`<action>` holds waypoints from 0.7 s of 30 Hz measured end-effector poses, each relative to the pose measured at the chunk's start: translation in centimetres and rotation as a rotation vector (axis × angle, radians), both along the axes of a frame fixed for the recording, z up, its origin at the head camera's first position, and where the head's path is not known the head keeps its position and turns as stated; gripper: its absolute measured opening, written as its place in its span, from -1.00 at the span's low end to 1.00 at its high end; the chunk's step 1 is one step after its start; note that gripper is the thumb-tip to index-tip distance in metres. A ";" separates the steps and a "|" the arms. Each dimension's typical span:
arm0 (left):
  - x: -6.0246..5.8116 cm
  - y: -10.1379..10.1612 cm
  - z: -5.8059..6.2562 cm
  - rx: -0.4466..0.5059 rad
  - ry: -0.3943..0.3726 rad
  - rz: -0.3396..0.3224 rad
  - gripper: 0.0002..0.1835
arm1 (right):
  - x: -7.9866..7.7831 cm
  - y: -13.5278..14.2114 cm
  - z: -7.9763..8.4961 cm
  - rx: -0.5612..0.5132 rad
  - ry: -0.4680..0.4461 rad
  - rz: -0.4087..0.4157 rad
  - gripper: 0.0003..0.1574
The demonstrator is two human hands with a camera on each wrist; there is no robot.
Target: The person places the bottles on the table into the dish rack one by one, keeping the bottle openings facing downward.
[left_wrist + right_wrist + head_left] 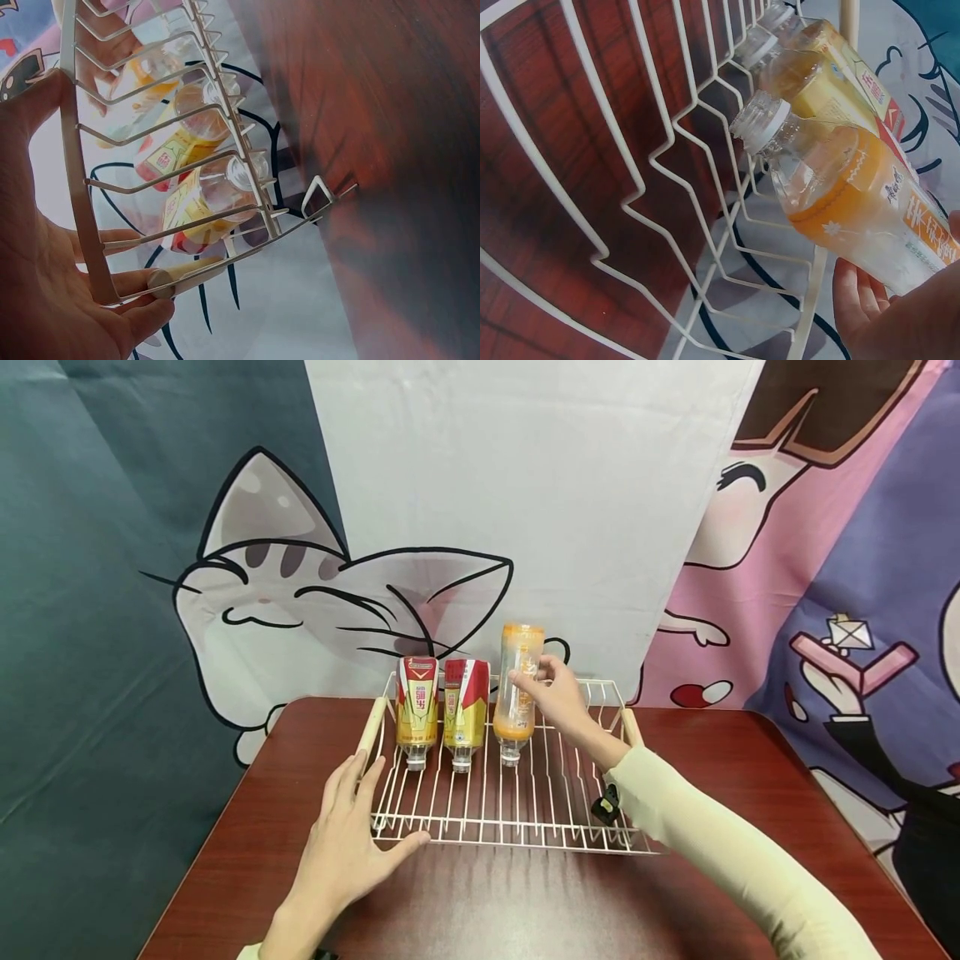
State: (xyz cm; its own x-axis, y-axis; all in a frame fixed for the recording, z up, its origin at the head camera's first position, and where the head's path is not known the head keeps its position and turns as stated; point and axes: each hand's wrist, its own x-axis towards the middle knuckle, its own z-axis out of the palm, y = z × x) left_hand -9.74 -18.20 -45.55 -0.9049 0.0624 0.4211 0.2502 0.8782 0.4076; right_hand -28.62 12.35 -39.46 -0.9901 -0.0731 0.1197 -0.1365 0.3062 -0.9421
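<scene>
My right hand grips a clear plastic bottle with an orange-and-white label, held upside down with its open neck pointing down over the wire rack. In the right wrist view the neck of this bottle shows close to the white wires. My left hand rests at the rack's near left corner, fingers spread along the side by the pale handle and thumb at the front rail. Two bottles with red-and-yellow labels, a left one and a right one, stand neck down in the rack.
The rack stands on a dark red wooden table, with another pale handle on its right side. Behind the table hangs a cloth backdrop printed with a cartoon cat and figures.
</scene>
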 end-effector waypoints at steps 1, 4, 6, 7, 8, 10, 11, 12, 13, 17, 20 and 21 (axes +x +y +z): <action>0.0 0.0 0.0 0.000 0.000 -0.001 0.27 | 0.0 0.0 -0.1 0.007 -0.004 0.000 -0.28; 0.0 0.0 0.0 0.001 -0.003 0.002 0.27 | 0.0 0.0 -0.4 0.027 -0.018 0.001 -0.26; -0.1 0.0 0.0 0.002 -0.007 0.003 0.27 | -0.1 -0.1 -0.7 0.031 -0.029 0.007 -0.25; -0.1 0.0 0.0 0.003 -0.011 0.005 0.27 | -0.2 -0.1 -0.8 0.032 -0.033 0.011 -0.25; -0.1 0.0 0.0 0.003 -0.014 0.006 0.26 | -0.1 -0.1 -0.9 0.032 -0.039 0.017 -0.25; 0.0 0.0 0.0 0.004 -0.018 0.005 0.26 | -0.1 -0.2 -1.2 0.028 -0.050 0.026 -0.24; 0.0 0.0 0.0 0.005 -0.018 0.004 0.26 | -0.1 -0.2 -1.3 0.024 -0.055 0.031 -0.23; 0.0 0.0 0.0 0.005 -0.019 0.004 0.26 | 0.0 -0.2 -1.3 0.021 -0.060 0.033 -0.22; 0.0 0.0 0.0 0.005 -0.019 0.005 0.26 | 0.0 -0.2 -1.4 0.019 -0.064 0.033 -0.22; 0.0 0.0 0.0 0.006 -0.013 0.004 0.26 | -0.1 -0.2 -1.5 0.017 -0.079 0.030 -0.22; -0.1 0.0 0.0 0.006 -0.008 0.002 0.26 | -0.3 -0.2 -1.7 0.033 -0.088 0.028 -0.22; -0.1 0.0 -0.1 0.005 -0.008 0.001 0.26 | -0.3 -0.2 -1.8 0.038 -0.092 0.027 -0.22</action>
State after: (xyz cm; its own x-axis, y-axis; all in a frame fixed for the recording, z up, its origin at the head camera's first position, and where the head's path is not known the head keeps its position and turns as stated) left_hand -9.83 -18.23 -45.61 -0.9084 0.0594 0.4138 0.2460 0.8763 0.4142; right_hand -28.97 12.19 -41.22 -0.9944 -0.1031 0.0253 -0.0591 0.3392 -0.9389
